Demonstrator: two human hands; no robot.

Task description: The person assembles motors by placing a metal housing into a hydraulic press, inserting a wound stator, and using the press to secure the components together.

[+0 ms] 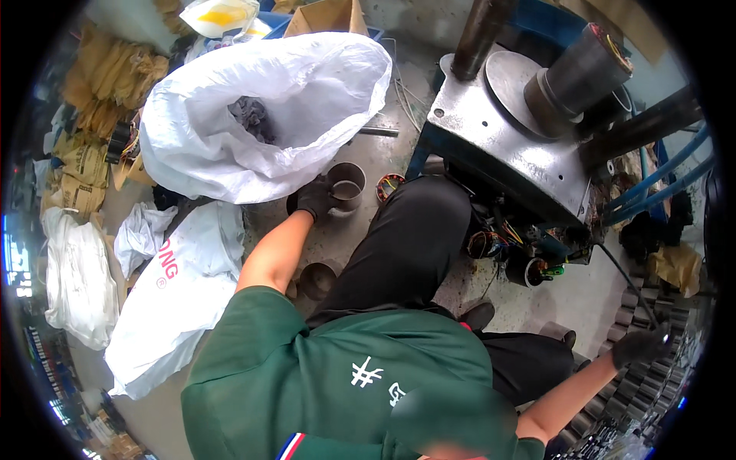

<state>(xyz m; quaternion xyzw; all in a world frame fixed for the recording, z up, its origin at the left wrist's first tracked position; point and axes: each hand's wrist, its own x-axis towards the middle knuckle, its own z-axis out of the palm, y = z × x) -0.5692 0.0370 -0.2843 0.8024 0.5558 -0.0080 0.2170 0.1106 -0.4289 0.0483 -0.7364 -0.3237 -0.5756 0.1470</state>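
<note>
My left hand, in a dark glove, is closed at the rim of an open metal cylinder on the floor; part of its grip is hidden. Another metal cylinder stands nearer to me, beside my leg. Off to the far right, my gloved right hand is closed around the end of a thin black rod that slants down from the machine. Below that hand lie rows of grey metal cylinders.
A large open white sack with grey stuff inside stands ahead. The press-like machine with thick columns and a dark cylinder rises at right. Wire-wound parts lie near my knee; white bags lie at left.
</note>
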